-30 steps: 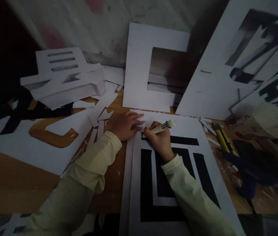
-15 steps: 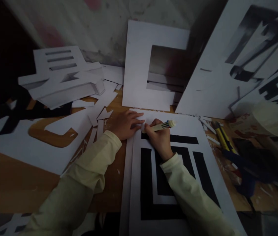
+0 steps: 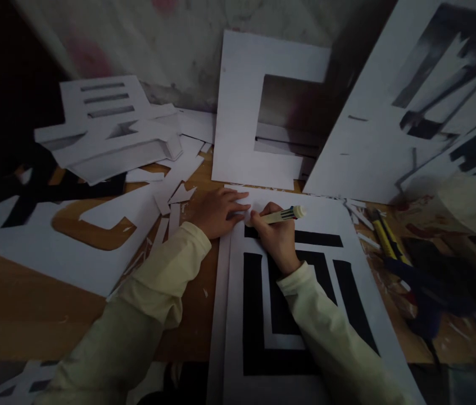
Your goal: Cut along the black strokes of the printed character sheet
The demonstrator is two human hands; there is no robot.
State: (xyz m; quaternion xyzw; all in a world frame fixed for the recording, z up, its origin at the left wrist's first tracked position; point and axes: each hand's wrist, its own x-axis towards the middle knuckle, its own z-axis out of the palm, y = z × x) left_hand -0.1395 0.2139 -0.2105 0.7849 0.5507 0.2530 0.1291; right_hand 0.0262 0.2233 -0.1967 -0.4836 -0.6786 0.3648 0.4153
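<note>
A white sheet (image 3: 234, 315) with black block shapes (image 3: 252, 320) lies on a wooden table, over another white layer that shows along its left edge. My right hand (image 3: 277, 236) grips a thick, pale multicolour pen (image 3: 282, 215), its clicker end pointing right and its tip hidden by the fingers near the sheet's upper left. My left hand (image 3: 220, 212) is beside it, fingers spread and resting on the sheet's upper left edge, holding nothing.
A white C-shaped board (image 3: 238, 107) leans on the wall behind. Folded white letter pieces (image 3: 111, 121) and paper scraps are at the left. On the right are a yellow cutter (image 3: 386, 236), a blue glue gun (image 3: 425, 298) and a large white board (image 3: 347, 146).
The whole view has shifted slightly, so things appear a little further right. Both hands keep nearly the same place on the sheet, and the pen is still in my right hand.
</note>
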